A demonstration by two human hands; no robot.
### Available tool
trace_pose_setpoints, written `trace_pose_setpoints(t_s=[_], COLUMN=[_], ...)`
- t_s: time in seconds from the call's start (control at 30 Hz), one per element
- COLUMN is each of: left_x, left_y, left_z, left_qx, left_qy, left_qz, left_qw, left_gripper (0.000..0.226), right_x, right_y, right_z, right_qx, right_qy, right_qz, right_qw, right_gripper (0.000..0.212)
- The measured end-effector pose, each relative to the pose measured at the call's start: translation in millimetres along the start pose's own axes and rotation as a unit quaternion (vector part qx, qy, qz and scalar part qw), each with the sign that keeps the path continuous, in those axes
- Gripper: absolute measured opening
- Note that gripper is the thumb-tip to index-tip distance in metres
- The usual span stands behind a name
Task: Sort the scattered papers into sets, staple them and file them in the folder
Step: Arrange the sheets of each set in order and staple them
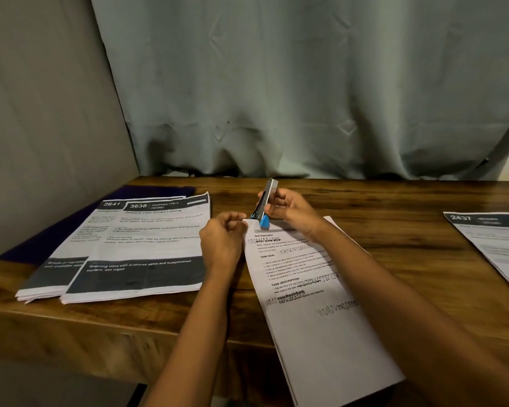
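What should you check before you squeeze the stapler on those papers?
1. Right hand grips the stapler: ok.
2. Left hand pinches the paper set at its top corner: ok.
3. Corner sits inside the stapler's mouth: cannot tell.
4. Sheets lined up evenly: cannot tell.
5. Staples loaded: cannot tell.
6. Purple folder free to open: not ok, two stacks lie on it.

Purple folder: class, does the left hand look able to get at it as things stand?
Probably yes, after letting go: the left hand pinches a corner of the paper set, and nothing stands between it and the purple folder, partly bare. The 2641 stack and 3638 stack cover the rest.
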State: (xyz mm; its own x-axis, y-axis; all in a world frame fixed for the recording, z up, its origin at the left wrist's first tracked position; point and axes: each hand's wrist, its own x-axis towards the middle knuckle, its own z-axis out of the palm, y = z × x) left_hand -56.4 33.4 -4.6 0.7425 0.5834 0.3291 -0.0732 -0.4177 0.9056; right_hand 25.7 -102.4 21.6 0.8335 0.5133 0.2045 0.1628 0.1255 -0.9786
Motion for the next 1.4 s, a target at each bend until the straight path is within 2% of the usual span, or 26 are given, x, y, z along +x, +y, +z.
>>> trace_pose_setpoints(t_s=[0.57, 1.0, 1.1, 1.23, 1.4], left_x=[-2.1, 0.0, 0.6, -1.2, -3.1], left_y=[3.1, 4.4, 3.6, 5.4, 5.2], left_z=[-3.3, -8.5, -9.9, -10.9, -8.7], left_qx=[-0.032, -0.060, -0.083, -0.060, -0.049], left_qy=[0.007, -0.002, -0.032, -0.107, -0.086], left_qz=[0.023, -0.040, -0.064, -0.043, -0.030], left_qw=[0.999, 0.997, 0.994, 0.992, 0.995], left_gripper=[0.011, 0.017, 0.019, 0.035, 0.036], right_x=[-1.8, -2.2, -2.6, -1.0, 3.0], right_y=[-5.1, -4.2, -3.0, -0.4, 1.4], right_z=[10.2, 11.9, 11.5, 9.2, 8.8], right_qx=[-0.020, -0.020, -0.012, 0.026, 0.033], right_qy=[-0.052, -0.056, -0.062, -0.068, -0.057], right_qz=[0.008, 0.016, 0.019, 0.023, 0.026], right_qw=[0.998, 0.998, 0.998, 0.997, 0.997], right_gripper=[0.034, 0.032, 0.030, 0.021, 0.019])
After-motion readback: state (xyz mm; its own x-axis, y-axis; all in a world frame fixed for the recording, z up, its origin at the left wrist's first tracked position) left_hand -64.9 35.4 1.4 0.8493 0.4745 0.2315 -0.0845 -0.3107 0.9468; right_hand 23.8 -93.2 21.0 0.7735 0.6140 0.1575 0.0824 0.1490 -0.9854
